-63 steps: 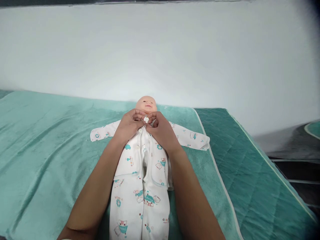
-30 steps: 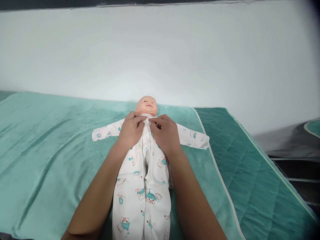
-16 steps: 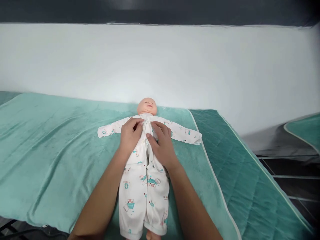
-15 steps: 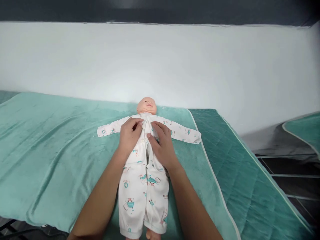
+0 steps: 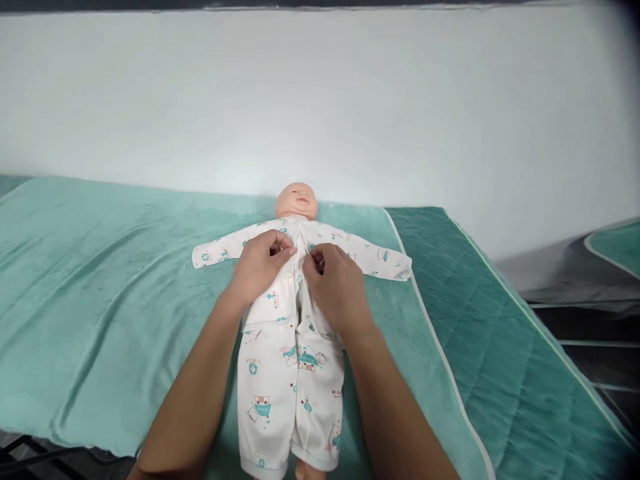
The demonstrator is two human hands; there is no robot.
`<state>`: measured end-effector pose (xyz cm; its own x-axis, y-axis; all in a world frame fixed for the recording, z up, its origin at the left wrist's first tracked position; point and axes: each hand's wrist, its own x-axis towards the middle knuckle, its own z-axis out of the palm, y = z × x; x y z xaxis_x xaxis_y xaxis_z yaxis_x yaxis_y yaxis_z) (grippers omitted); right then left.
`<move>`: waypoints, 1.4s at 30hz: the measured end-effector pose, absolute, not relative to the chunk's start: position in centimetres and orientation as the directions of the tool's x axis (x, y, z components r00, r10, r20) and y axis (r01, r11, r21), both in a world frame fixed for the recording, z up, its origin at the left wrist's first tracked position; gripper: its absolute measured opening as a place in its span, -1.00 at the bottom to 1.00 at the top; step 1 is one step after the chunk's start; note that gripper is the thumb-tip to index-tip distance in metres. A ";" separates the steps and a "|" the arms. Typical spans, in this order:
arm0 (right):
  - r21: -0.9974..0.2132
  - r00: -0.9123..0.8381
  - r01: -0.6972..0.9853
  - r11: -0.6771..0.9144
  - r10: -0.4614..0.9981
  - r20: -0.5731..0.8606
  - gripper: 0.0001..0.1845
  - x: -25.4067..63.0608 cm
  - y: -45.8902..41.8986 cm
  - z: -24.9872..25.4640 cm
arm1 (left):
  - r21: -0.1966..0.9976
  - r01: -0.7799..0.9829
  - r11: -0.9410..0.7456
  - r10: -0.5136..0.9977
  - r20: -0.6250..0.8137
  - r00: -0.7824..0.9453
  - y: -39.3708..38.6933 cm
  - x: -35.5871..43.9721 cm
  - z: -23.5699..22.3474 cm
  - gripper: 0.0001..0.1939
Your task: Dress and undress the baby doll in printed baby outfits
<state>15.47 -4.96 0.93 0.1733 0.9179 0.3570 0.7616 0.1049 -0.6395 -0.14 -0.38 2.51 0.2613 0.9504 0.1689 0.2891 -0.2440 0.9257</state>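
Note:
A baby doll (image 5: 296, 201) lies on its back, head toward the wall and arms spread out. It wears a white printed top (image 5: 273, 297) with long sleeves and matching white printed trousers (image 5: 267, 380). At the chest, my left hand (image 5: 263, 260) pinches the left edge of the top's front opening between thumb and fingers. Opposite it, my right hand (image 5: 336, 283) has its thumb and fingertips closed on the right edge. A narrow gap runs down the front between the two edges. The fingertips partly hide the cloth they hold.
A light green blanket (image 5: 125, 280) with a few creases lies under the doll. To the right a darker quilted green cover (image 5: 480, 320) runs to the bed's edge. Behind stands a white wall (image 5: 320, 100); dark metal slats (image 5: 595, 333) show at the right.
My right hand's fingers have curled from stretched over the chest into a pinch on the edge. The left hand keeps its pinch, fingertips slightly lower on the chest. The view has tilted down slightly.

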 end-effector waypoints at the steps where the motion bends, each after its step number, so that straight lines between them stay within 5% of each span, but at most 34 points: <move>1: -0.661 0.167 0.742 0.109 0.925 0.341 -0.85 15.6 -4.9 1.1 | 0.936 0.265 -0.232 0.954 0.166 0.249 -0.5 0.1 2.7 -0.88; 9: -0.946 0.140 0.325 0.006 0.989 0.055 -0.80 17.7 -4.2 1.0 | 0.955 0.209 -0.212 0.967 0.174 0.184 -1.4 2.2 2.9 -0.90; 14: -0.992 0.191 0.118 0.036 0.980 0.058 -0.76 16.9 -4.3 0.9 | 0.980 0.159 -0.124 0.976 0.091 0.198 -1.1 1.9 2.6 -0.89; 22: -0.968 0.327 0.225 0.111 0.927 0.183 -0.76 14.5 -5.6 1.0 | 0.999 0.010 -0.032 0.957 0.028 0.288 -0.7 0.8 2.9 -0.85; 42: -0.892 0.140 0.418 0.172 0.958 0.250 -0.85 14.4 -5.0 1.3 | 1.000 -0.026 -0.008 0.957 0.015 0.291 -0.5 -0.1 2.0 -0.75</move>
